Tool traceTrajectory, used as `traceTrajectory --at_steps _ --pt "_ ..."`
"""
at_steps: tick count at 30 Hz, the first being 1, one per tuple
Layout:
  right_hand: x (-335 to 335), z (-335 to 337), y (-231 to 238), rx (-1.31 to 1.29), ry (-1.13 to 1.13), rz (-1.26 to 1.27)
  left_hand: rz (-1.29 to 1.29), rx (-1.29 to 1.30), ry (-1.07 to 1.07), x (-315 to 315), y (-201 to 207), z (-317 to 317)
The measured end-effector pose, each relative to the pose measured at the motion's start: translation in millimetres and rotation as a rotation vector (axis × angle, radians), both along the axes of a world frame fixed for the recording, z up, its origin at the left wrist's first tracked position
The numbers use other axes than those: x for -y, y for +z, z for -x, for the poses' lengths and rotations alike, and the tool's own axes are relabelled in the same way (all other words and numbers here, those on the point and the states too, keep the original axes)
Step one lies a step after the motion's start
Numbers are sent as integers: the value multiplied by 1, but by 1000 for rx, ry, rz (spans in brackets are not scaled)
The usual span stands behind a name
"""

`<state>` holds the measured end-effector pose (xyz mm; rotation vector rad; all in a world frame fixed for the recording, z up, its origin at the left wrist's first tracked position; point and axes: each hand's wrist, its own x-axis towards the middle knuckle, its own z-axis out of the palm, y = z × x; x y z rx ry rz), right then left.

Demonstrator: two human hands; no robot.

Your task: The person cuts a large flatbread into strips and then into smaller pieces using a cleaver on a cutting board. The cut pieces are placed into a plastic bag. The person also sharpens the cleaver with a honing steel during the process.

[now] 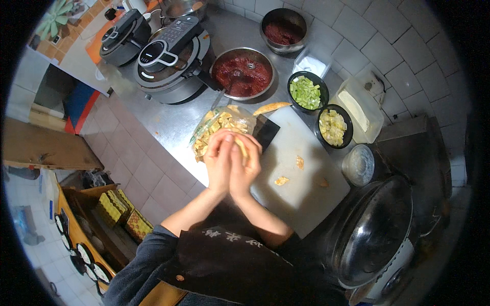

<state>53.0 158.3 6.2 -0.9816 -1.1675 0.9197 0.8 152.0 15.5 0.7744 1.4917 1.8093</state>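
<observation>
My left hand and my right hand are pressed together, with their fingers closed around a pale yellow piece of food. Most of what lies between the palms is hidden. Just beyond my fingers, a clear plastic bag lies open on the metal counter, with yellow-brown food pieces in it. To the right of my hands is a white cutting board bearing a few small orange-brown scraps. A dark flat rectangular thing rests at the board's left edge, beside a long tan object.
Beyond the bag stands a metal bowl of red paste with a utensil in it. Black bowls of chopped green vegetable and pale yellow pieces sit right. A large lidded pot is near right; cooking machines stand far left.
</observation>
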Motion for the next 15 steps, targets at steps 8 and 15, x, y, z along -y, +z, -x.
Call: traceTrajectory --at_steps 8,15 --pt "-55 49 -47 248 219 476 311 100 -50 -57 -75 80" --pt "11 -75 -20 345 460 46 153 -476 -107 15 -40 68"
